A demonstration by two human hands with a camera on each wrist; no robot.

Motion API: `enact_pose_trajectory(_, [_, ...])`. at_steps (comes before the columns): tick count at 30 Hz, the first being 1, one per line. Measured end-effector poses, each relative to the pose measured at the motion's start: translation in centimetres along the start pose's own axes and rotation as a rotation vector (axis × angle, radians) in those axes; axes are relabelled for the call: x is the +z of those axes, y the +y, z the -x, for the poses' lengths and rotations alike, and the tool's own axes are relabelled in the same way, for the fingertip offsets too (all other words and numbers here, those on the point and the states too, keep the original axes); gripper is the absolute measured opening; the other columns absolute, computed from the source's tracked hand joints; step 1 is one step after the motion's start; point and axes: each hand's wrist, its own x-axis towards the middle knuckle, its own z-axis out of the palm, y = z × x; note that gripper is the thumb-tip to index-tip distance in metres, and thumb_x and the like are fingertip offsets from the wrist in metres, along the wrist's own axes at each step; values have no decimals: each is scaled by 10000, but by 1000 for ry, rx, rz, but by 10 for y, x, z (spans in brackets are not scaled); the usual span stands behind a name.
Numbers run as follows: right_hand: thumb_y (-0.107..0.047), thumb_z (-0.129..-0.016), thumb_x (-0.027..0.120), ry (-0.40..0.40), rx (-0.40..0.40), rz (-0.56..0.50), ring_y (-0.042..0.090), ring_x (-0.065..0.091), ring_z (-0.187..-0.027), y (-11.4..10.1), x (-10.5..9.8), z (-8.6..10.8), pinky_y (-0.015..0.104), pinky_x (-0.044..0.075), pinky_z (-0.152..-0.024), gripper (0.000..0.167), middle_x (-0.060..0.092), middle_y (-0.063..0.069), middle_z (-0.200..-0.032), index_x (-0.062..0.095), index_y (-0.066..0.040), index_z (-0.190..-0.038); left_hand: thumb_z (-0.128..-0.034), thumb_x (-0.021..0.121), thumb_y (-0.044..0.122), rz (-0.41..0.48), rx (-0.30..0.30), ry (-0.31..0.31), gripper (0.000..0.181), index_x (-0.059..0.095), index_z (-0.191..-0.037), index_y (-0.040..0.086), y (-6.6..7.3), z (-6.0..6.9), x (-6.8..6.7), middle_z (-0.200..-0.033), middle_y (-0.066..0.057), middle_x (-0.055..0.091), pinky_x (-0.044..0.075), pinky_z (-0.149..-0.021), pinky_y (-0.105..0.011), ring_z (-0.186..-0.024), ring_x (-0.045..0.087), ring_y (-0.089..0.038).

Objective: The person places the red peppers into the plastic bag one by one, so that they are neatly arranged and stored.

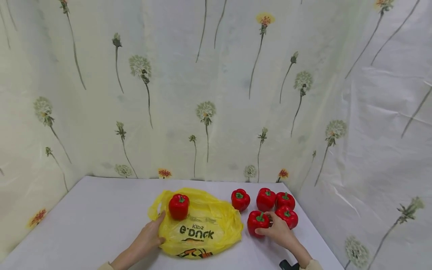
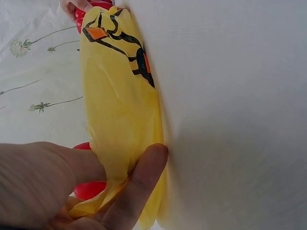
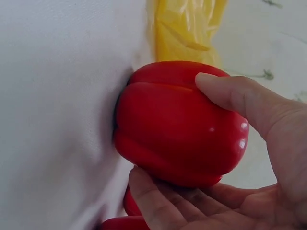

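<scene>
A yellow plastic bag (image 1: 222, 221) with dark "KIDS" lettering lies on the table. At its left edge my left hand (image 1: 148, 233) pinches the plastic between thumb and fingers, which the left wrist view shows close up. One red bell pepper (image 1: 179, 207) rests upright on the bag near that hand; whether any film covers its base I cannot tell. To the bag's right, my right hand (image 1: 279, 230) grips another red bell pepper (image 3: 177, 124), thumb on one side and fingers on the other. That pepper appears to touch the tabletop.
Behind and beside the right hand stand several more red bell peppers, among them one (image 1: 240, 199) by the bag's corner and one (image 1: 287, 216) near the right edge. A white table (image 1: 101, 213) meets a flower-patterned curtain (image 1: 175, 112). A black object (image 1: 287, 264) shows at the right wrist.
</scene>
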Motion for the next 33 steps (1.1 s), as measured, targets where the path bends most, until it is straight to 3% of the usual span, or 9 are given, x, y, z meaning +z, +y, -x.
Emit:
enact_pose_trajectory(6, [-520, -547, 871, 14, 1, 14, 362, 585, -1052, 8, 3, 1, 455, 594, -724, 1009, 580, 217, -1251, 491, -21, -1337, -648, 787, -61, -4, 5, -1, 853, 378, -1392, -142, 0, 2, 1, -1318, -341, 516, 447, -980, -557, -1181, 531, -473])
enact_pose_trajectory(19, [-475, -589, 876, 21, -21, -21, 374, 560, -1116, 8, 3, 4, 449, 592, -758, 974, 563, 216, -1287, 475, -35, -1361, -649, 796, -51, -35, 24, 25, 838, 397, -1380, -145, 0, 3, -2, -1283, -333, 550, 474, -949, -544, -1144, 568, -451])
enact_pose_trajectory(26, [-496, -597, 863, 29, -56, -32, 341, 577, -1085, 6, 3, 5, 445, 590, -767, 972, 574, 209, -1272, 483, -19, -1353, -667, 782, -56, -4, -30, -15, 841, 375, -1400, -133, 2, 1, -2, -1400, -313, 452, 437, -1003, -544, -1248, 483, -462])
enact_pose_trajectory(33, [-489, -613, 860, 34, -45, -43, 346, 580, -1082, 8, 4, 8, 446, 588, -780, 955, 580, 209, -1267, 482, -19, -1354, -666, 788, -51, -25, -41, -36, 858, 366, -1409, -127, 4, 0, -2, -1383, -319, 468, 451, -988, -538, -1235, 500, -453])
